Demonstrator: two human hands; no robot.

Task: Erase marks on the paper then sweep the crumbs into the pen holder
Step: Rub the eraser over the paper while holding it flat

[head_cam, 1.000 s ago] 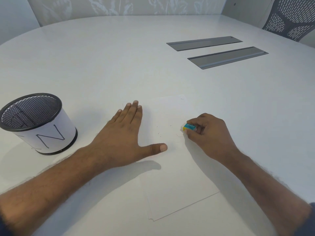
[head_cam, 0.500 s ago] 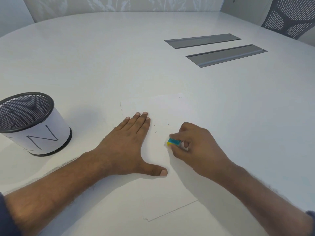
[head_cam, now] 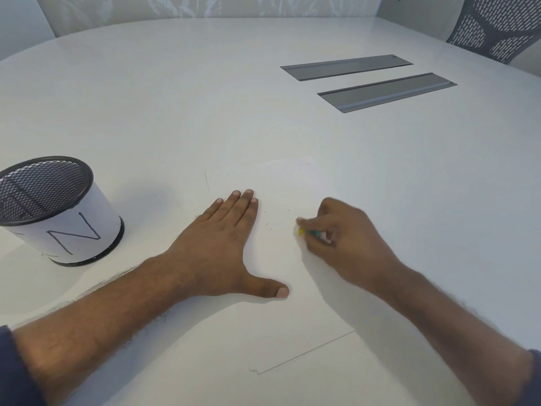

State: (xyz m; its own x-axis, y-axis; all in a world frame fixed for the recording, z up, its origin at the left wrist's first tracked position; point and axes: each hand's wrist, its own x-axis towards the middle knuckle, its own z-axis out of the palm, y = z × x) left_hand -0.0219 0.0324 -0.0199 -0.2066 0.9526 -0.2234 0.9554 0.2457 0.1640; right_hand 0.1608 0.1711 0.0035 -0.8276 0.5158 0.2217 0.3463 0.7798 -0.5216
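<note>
Spreading wide and pale, the round white table (head_cam: 205, 98) is carrying a thin white sheet of paper (head_cam: 281, 317) that is lying flat near the person, its near edge showing as a faint line. The left hand (head_cam: 222, 247) is lying spread, palm down, fingers together and thumb out, pinning the sheet's left part. The right hand (head_cam: 342, 238) is pinching a small yellow-and-teal eraser (head_cam: 310, 232) at its fingertips, its yellow end pressing on the paper just right of the left hand; blur suggests it is rubbing. A few tiny dark specks (head_cam: 268, 225) are lying between the hands, whether marks or crumbs I cannot tell. Erasing seems underway, not finished, and sweeping is not yet begun: the black mesh pen holder with a white paper wrap (head_cam: 55, 212) is standing upright well to the left, apart from the sheet.
</note>
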